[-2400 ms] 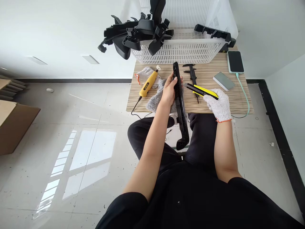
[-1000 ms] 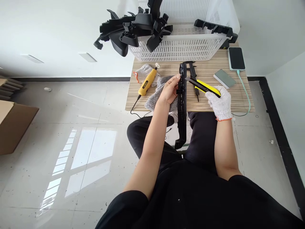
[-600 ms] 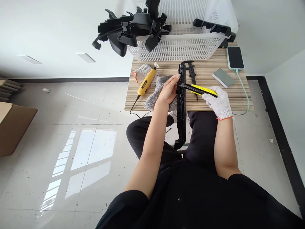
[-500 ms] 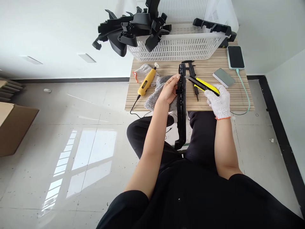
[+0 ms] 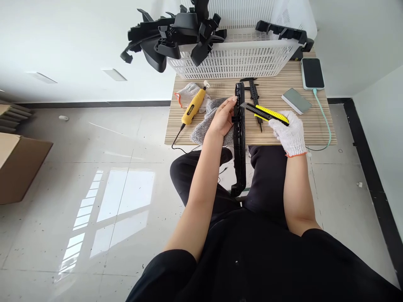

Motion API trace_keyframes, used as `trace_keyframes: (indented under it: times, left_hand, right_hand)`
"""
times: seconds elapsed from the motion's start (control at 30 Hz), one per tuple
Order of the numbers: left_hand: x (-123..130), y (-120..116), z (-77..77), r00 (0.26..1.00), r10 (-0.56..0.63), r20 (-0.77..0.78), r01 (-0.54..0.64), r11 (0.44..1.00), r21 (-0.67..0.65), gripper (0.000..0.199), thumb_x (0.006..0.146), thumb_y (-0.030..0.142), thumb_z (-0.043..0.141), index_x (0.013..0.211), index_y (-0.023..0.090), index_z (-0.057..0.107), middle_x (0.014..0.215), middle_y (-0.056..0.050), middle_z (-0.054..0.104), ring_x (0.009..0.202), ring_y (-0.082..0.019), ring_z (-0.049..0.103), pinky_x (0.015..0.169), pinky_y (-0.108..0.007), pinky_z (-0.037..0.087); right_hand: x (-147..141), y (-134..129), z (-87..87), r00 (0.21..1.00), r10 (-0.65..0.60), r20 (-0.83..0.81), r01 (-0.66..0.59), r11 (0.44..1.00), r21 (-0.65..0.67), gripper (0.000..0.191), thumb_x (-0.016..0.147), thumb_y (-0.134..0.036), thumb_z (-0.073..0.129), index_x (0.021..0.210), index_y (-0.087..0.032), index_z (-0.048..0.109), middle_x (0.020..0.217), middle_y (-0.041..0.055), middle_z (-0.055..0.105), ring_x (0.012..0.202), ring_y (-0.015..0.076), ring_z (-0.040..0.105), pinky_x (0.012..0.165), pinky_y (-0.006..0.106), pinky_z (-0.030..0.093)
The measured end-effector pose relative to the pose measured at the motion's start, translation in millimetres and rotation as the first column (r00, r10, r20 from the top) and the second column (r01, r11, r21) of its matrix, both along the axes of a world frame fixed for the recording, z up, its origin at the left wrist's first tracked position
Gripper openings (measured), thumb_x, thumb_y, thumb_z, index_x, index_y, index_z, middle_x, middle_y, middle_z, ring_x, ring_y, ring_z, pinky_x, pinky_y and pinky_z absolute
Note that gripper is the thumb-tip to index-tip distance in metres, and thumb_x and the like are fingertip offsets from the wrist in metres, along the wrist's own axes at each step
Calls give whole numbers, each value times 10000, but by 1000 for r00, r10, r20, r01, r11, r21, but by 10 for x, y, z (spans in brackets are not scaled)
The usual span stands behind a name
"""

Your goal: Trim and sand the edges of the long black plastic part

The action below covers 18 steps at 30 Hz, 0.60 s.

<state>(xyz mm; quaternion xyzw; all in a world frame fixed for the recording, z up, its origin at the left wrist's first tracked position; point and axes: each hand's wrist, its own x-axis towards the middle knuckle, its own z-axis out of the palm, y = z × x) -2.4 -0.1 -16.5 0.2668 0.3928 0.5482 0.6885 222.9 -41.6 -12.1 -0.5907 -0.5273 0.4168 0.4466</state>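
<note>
My bare left hand (image 5: 224, 116) grips a long black plastic part (image 5: 239, 142) near its upper end. The part stretches from over the table down between my knees. In a white glove with an orange cuff, my right hand (image 5: 290, 133) is closed on a yellow and black utility knife (image 5: 271, 114). The knife's blade points left, its tip at the right edge of the black part; whether it touches cannot be made out. Behind and partly under my left hand lies a grey cloth (image 5: 201, 132). A black caliper (image 5: 254, 96) rests just beyond the knife.
On the striped table (image 5: 277, 138) are a yellow rotary tool (image 5: 193, 106), another glove (image 5: 186, 95), a grey-green box (image 5: 296, 100) and a phone-like device (image 5: 312, 73) with a cable. A white basket (image 5: 233, 63) holds black parts (image 5: 185, 31). A cardboard box (image 5: 22, 167) sits at left.
The knife has moved slightly left, its blade now at the black part's edge instead of just right of it. My left hand keeps its hold on the part.
</note>
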Motion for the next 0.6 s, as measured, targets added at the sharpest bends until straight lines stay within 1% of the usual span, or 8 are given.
trace_keyframes:
  times: [0.03,0.1,0.17,0.23,0.3,0.37,0.47,0.6]
  left_hand:
    - [1,2,1,1000,2,6,-2,1000,-25,126,979,380,608,976,336,726,1001,34,807,1468,-274,477,1188,-446,444]
    - [-1,3,3,999,18,36,-16,998,-67,214,986,471,592,1073,330,727,1036,22,804,1447,-272,510,1164,-438,475]
    - [-2,1,4,997,32,65,-27,997,-78,249,982,472,604,1132,308,718,1052,19,799,1420,-269,541,1147,-446,492]
    - [4,-2,2,997,20,74,-17,999,-47,152,985,367,620,1083,312,722,1026,32,799,1400,-247,553,1140,-419,494]
    - [22,-2,-8,998,8,60,-9,1000,5,112,984,292,616,1015,312,721,994,41,796,1378,-229,563,1107,-381,516]
    - [45,4,-23,999,31,33,-32,999,28,106,982,299,617,1014,280,717,1007,35,789,1341,-232,602,1039,-366,555]
    - [55,22,-34,998,69,3,-69,998,10,123,984,316,611,1005,243,708,1020,22,780,1271,-239,661,979,-366,575]
    - [-9,40,7,998,6,62,-2,998,-64,187,1006,300,562,884,242,693,924,13,796,1294,-233,630,1088,-395,505]
  right_hand:
    - [2,3,2,1000,-10,-6,10,1000,-1,255,761,-330,786,955,-242,646,645,-44,558,474,83,462,374,209,345]
    - [5,9,6,1000,21,-6,-21,1000,-18,266,746,-320,796,955,-239,653,638,-45,559,470,83,467,376,211,355]
    - [4,14,6,999,48,-1,-48,998,-27,258,734,-300,800,942,-235,661,647,-38,572,473,84,475,377,212,358]
    - [1,18,3,1000,5,-9,-5,1000,-9,232,747,-295,781,936,-234,660,664,-33,581,468,82,469,367,212,341]
    - [-2,18,-1,999,-39,-31,39,999,3,220,759,-295,762,943,-235,659,657,-38,568,459,80,453,359,210,322]
    - [-1,13,-1,999,-14,-29,14,1000,-8,230,750,-295,770,946,-234,666,637,-42,551,460,82,449,360,208,320]
    - [6,-1,7,999,44,9,-44,999,-8,231,748,-313,790,932,-234,676,642,-35,560,480,88,464,372,210,337]
    - [17,-9,14,998,58,14,-58,998,0,225,757,-331,800,922,-238,678,658,-27,577,485,92,473,384,221,357]
